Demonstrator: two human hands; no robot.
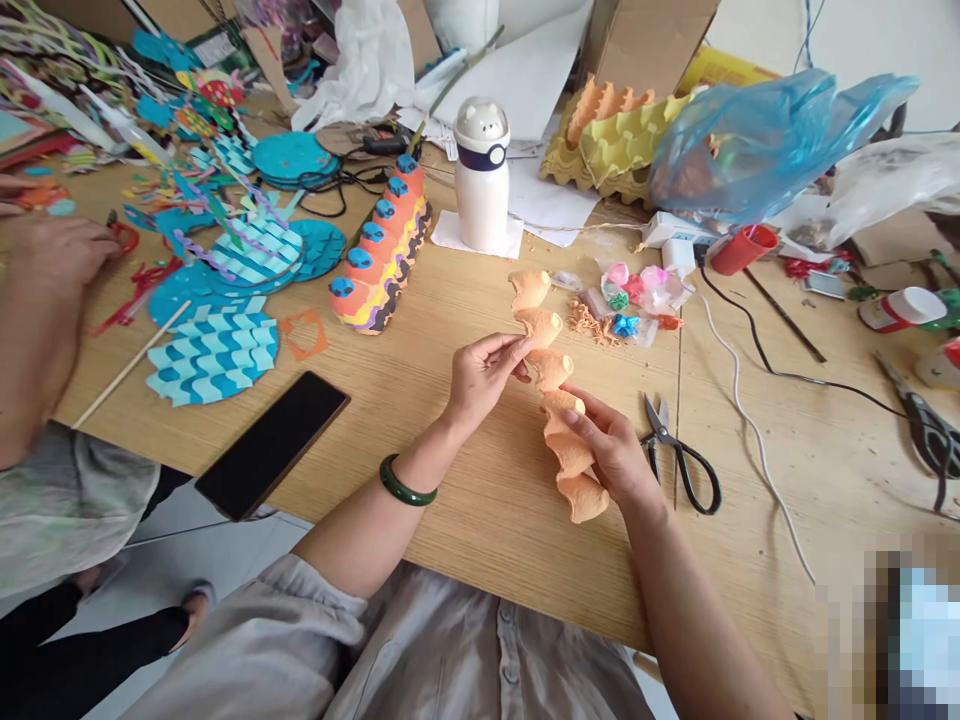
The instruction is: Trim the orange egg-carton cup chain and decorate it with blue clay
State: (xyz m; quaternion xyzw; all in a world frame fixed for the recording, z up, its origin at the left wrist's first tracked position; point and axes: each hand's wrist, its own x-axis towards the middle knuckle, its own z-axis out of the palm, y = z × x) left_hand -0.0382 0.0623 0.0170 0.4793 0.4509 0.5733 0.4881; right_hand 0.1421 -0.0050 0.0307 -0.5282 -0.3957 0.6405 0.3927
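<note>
Between my hands is an orange egg-carton strip (574, 455) with several bumps, raised a little over the wooden table. My left hand (491, 365) pinches its left edge near the upper middle. Lower down on the right side, my right hand (611, 445) grips the strip with the thumb on top. Black-handled scissors (679, 450) lie with blades parted just right of my right hand. Beyond the strip are orange scraps (590, 322) and small crumpled coloured pieces (637, 285). A painted orange egg-carton strip (382, 250) with blue spots rests to the left.
A white bottle (482, 190) stands at the back. A black phone (274, 445) lies front left, near a blue scaled paper shape (214, 355). Another person's hand (67, 245) is at far left. Egg cartons (615, 150), a blue plastic bag (750, 150) and a white cable (739, 400) occupy the right.
</note>
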